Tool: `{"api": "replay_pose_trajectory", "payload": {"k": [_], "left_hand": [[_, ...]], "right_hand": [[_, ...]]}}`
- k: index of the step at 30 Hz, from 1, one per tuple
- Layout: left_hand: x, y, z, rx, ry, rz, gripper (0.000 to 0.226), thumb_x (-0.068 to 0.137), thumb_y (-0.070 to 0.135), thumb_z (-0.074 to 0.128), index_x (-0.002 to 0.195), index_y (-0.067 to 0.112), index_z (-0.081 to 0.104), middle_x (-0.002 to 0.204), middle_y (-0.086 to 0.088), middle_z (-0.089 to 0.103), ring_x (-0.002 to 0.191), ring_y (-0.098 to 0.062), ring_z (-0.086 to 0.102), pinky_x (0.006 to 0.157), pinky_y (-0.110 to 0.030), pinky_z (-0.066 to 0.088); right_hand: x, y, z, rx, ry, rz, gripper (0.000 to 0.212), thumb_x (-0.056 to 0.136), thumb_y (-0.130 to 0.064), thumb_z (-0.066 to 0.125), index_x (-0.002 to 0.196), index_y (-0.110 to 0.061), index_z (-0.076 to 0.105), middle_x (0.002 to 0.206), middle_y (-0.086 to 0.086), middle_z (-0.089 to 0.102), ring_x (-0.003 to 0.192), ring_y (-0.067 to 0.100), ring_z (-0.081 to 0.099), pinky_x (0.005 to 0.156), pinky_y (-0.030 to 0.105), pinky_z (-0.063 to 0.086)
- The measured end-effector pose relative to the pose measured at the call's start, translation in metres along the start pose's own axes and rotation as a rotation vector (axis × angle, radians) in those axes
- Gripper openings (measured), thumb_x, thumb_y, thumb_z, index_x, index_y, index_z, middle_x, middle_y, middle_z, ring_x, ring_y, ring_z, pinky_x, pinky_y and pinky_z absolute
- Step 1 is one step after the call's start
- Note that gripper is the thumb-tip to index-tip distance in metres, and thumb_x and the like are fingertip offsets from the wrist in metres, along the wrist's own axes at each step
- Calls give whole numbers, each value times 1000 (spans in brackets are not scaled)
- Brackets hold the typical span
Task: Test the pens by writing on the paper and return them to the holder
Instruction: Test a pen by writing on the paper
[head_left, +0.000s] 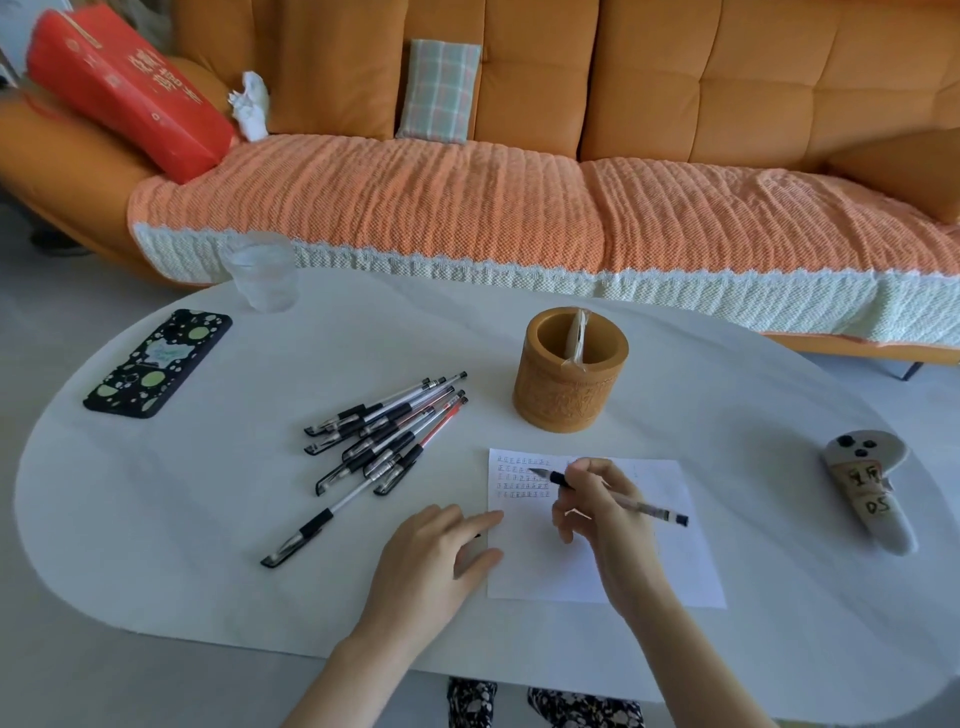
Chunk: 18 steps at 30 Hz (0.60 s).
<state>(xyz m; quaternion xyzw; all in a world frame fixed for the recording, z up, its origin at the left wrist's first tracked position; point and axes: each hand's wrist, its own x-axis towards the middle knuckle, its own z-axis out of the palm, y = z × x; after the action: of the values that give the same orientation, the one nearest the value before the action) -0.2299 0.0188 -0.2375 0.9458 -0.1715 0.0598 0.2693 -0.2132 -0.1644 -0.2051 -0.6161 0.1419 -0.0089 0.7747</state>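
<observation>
A white sheet of paper (665, 551) lies on the table with rows of small written marks in its upper left corner. My right hand (602, 512) holds a clear-barrelled pen (649, 508) with its tip touching the paper beside those marks. My left hand (441, 556) rests flat on the table, fingers spread, with its fingertips at the paper's left edge. A pile of several capped pens (387, 431) lies left of the paper, one pen (306, 530) apart from it nearer me. The round wooden holder (569, 395) stands behind the paper; I see no pen in it, only a pale divider.
A phone in a dark spotted case (158, 364) lies at the table's left, a clear glass (262, 273) behind it. A grey controller (870, 493) sits at the right. The white oval table (182, 519) stands before an orange sofa (519, 182).
</observation>
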Motion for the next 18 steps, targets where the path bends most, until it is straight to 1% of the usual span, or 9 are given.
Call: {"api": "replay_pose_trajectory", "payload": {"k": [2, 3, 5, 6, 8, 9, 11, 14, 18], "left_hand": [[-2, 0, 7, 17, 57, 19, 36, 80, 49, 52, 108, 32, 68, 63, 16, 43, 64, -5, 45, 59, -15, 36], [-3, 0, 10, 26, 74, 33, 36, 80, 49, 52, 107, 31, 68, 65, 15, 49, 65, -7, 48, 61, -17, 37], [-4, 0, 13, 41, 97, 58, 35, 80, 48, 53, 106, 31, 68, 68, 14, 56, 67, -9, 51, 63, -18, 38], [-3, 0, 14, 46, 110, 67, 34, 80, 48, 54, 105, 30, 69, 69, 14, 57, 68, -9, 52, 64, -18, 37], [-3, 0, 15, 43, 129, 71, 34, 79, 48, 55, 104, 30, 69, 69, 14, 57, 68, -8, 50, 65, -18, 36], [-3, 0, 15, 39, 134, 69, 34, 79, 48, 56, 104, 30, 69, 69, 14, 57, 69, -7, 49, 65, -17, 36], [-3, 0, 15, 39, 133, 66, 34, 80, 49, 55, 105, 30, 69, 70, 14, 56, 70, -6, 48, 65, -18, 36], [-3, 0, 16, 50, 127, 61, 35, 80, 50, 54, 105, 31, 69, 71, 14, 57, 71, -8, 51, 66, -19, 36], [-3, -1, 17, 59, 134, 55, 34, 80, 50, 55, 105, 31, 68, 72, 15, 58, 71, -8, 51, 67, -18, 35]], "right_hand": [[0, 4, 6, -41, 0, -35, 12, 92, -7, 55, 85, 1, 60, 62, 12, 59, 52, 20, 57, 44, 25, 36], [1, 7, 10, -90, 4, -52, 17, 90, -12, 59, 81, 2, 61, 61, 11, 60, 52, 18, 57, 44, 24, 35], [2, 13, 20, -216, 32, -85, 31, 86, -24, 68, 65, -2, 60, 56, 4, 58, 49, 11, 52, 47, 19, 36], [3, 15, 25, -263, 53, -103, 36, 84, -27, 70, 58, -5, 57, 53, 2, 55, 47, 9, 50, 50, 16, 37], [7, 21, 32, -300, 97, -139, 41, 83, -25, 71, 51, -10, 49, 48, -3, 49, 44, 6, 45, 50, 13, 36], [9, 24, 34, -313, 125, -157, 42, 84, -23, 70, 50, -12, 46, 45, -9, 46, 43, 5, 43, 49, 13, 35], [12, 30, 36, -351, 175, -199, 43, 86, -20, 67, 51, -14, 43, 42, -13, 45, 44, 3, 41, 48, 14, 32], [13, 37, 36, -386, 211, -244, 42, 89, -17, 62, 53, -14, 40, 41, -14, 41, 44, 3, 37, 48, 16, 30], [14, 38, 35, -380, 220, -258, 43, 90, -15, 59, 54, -14, 37, 42, -13, 38, 45, 3, 33, 48, 16, 29]]}}
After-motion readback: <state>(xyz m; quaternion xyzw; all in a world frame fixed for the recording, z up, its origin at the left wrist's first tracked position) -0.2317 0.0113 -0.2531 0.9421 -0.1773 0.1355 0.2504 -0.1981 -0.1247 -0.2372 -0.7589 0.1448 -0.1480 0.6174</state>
